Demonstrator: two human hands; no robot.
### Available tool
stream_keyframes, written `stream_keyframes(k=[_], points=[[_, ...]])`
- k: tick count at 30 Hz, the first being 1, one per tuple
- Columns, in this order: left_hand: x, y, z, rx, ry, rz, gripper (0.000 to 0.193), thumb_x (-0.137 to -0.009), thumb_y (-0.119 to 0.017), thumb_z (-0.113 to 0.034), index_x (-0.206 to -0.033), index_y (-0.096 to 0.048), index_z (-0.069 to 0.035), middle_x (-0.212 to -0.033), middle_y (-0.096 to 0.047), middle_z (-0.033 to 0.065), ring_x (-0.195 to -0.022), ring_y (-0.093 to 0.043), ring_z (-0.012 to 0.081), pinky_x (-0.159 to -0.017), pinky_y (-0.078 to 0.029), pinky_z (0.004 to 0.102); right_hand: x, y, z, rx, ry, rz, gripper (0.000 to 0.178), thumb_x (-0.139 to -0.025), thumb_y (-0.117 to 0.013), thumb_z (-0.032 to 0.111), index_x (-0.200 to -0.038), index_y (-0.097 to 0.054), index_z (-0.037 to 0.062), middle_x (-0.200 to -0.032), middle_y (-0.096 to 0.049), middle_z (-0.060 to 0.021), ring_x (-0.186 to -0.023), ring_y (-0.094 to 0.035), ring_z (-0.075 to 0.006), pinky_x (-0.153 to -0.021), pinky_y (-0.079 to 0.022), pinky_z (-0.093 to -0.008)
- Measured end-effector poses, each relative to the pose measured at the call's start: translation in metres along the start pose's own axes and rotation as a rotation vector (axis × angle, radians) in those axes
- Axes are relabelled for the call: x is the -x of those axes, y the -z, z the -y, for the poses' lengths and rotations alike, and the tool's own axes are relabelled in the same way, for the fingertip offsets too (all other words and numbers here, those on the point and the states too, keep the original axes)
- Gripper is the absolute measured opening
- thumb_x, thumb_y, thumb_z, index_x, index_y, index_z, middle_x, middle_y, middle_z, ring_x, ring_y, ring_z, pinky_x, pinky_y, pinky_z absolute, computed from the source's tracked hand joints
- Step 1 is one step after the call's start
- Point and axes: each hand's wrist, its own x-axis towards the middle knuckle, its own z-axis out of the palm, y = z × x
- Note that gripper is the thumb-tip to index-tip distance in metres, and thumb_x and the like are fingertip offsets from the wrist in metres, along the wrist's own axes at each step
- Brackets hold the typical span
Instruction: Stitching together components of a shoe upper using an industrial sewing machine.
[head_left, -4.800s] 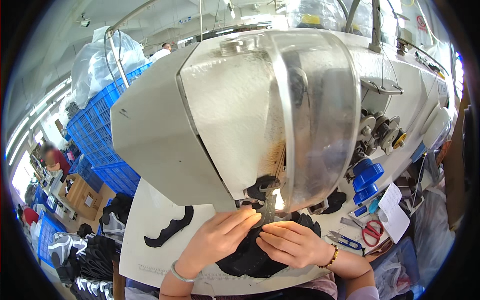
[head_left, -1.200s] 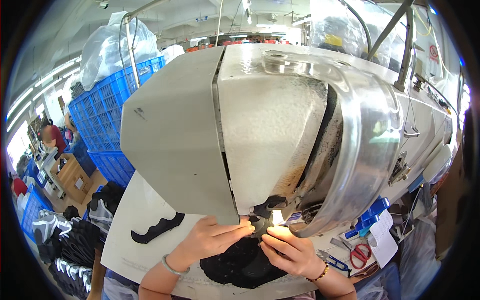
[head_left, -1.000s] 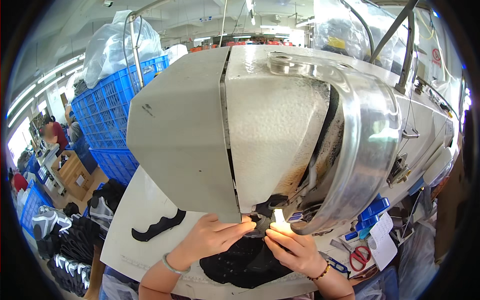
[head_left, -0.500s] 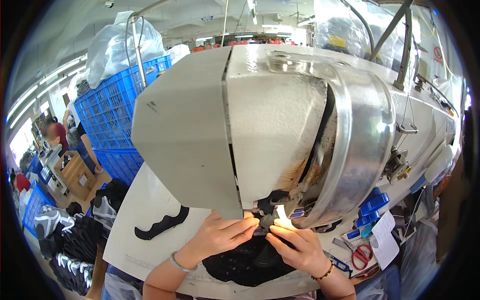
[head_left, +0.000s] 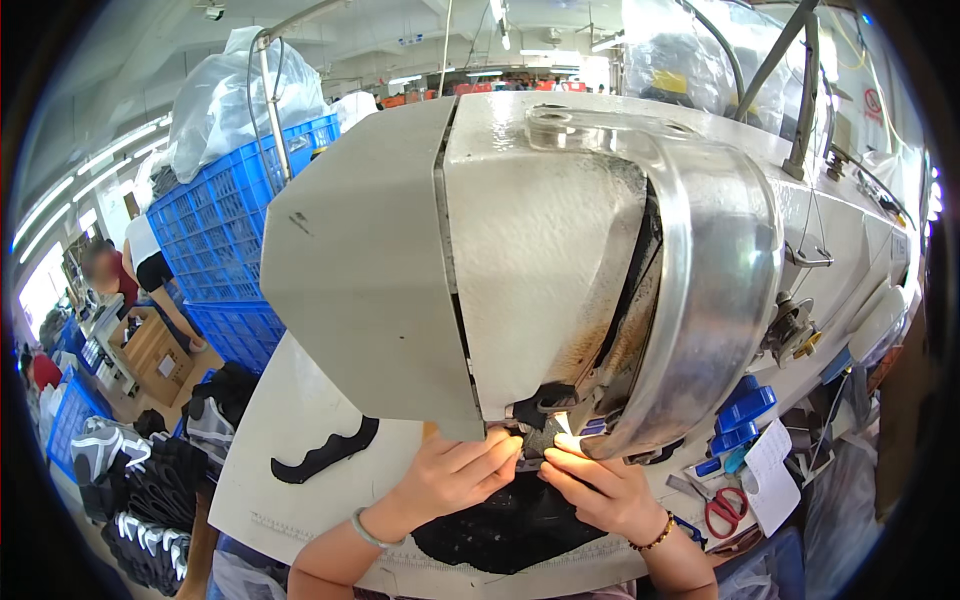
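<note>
A large cream-coloured sewing machine (head_left: 540, 230) fills the middle of the view. Under its head, in a bright spot of lamp light, a dark grey fabric piece (head_left: 541, 438) lies at the needle area. My left hand (head_left: 450, 478) pinches its left edge, fingertips pressed together. From the other side my right hand (head_left: 608, 492) grips the right edge with thumb and forefinger. Below both hands black fabric (head_left: 505, 530) spreads over the white table; whether it joins the grey piece I cannot tell. The needle and presser foot are mostly hidden.
A curved black cut piece (head_left: 325, 452) lies left on the table (head_left: 265, 490). To the right are red-handled scissors (head_left: 725, 512), a paper sheet (head_left: 770, 480) and a blue holder (head_left: 742, 415). Blue crates (head_left: 240, 210) and stacked black-and-grey pieces (head_left: 150, 500) stand left; people work beyond.
Both hands stay at the needle area and shift only slightly. The black fabric below them has moved a little to the right. In the background a person has changed posture.
</note>
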Motion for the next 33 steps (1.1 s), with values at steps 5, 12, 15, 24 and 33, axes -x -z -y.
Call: stream_keyframes(k=[5,12,15,24,33], points=[[-0.005,0.006,-0.008,-0.121,-0.076,0.013,0.024,-0.072,-0.072,-0.01,-0.096,-0.066,-0.006,-0.092,-0.061,-0.0002,-0.074,-0.057,0.0112,-0.062,-0.047,0.0229,0.012,-0.001,-0.001,-0.001,-0.03,0.041,0.045,-0.062,-0.062,0.002,-0.106,-0.069,0.0084,-0.12,-0.063,-0.0014,-0.101,-0.062,-0.0104,-0.078,-0.052,-0.0266],[-0.007,0.008,-0.017,-0.329,-0.196,0.098,0.024,-0.074,-0.07,-0.011,-0.096,-0.065,-0.001,-0.094,-0.061,0.005,-0.085,-0.061,0.0144,-0.063,-0.047,0.0251,0.015,-0.004,-0.016,-0.264,-0.189,0.032,0.038,-0.068,-0.068,0.0,-0.106,-0.069,0.0084,-0.115,-0.065,-0.0053,-0.108,-0.061,-0.0204,-0.092,-0.049,-0.0333],[-0.009,0.005,-0.014,-0.287,-0.175,0.057,0.024,-0.075,-0.072,-0.01,-0.097,-0.066,-0.002,-0.095,-0.062,0.0056,-0.085,-0.062,0.0159,-0.063,-0.046,0.0246,0.012,-0.002,-0.019,-0.3,-0.205,0.03,0.036,-0.069,-0.068,0.0,-0.104,-0.07,0.0085,-0.114,-0.066,-0.0056,-0.107,-0.062,-0.0206,-0.092,-0.049,-0.0317],[0.006,0.004,0.02,0.437,0.313,0.09,0.031,-0.074,-0.079,-0.022,-0.102,-0.071,-0.012,-0.09,-0.067,0.0039,-0.074,-0.06,0.0191,-0.069,-0.046,0.028,0.006,-0.001,-0.012,-0.168,-0.259,0.056,0.053,-0.059,-0.067,-0.001,-0.109,-0.068,0.0148,-0.114,-0.066,0.0029,-0.088,-0.064,-0.0156,-0.074,-0.052,-0.0224],[0.014,-0.01,0.022,0.376,0.16,0.034,0.034,-0.075,-0.079,-0.02,-0.107,-0.069,-0.014,-0.092,-0.068,0.0041,-0.072,-0.061,0.0184,-0.06,-0.049,0.0281,0.022,0.001,-0.027,-0.269,-0.244,0.121,0.058,-0.055,-0.066,-0.001,-0.106,-0.07,0.0268,-0.121,-0.063,0.0037,-0.111,-0.06,-0.0215,-0.101,-0.042,-0.0399]])
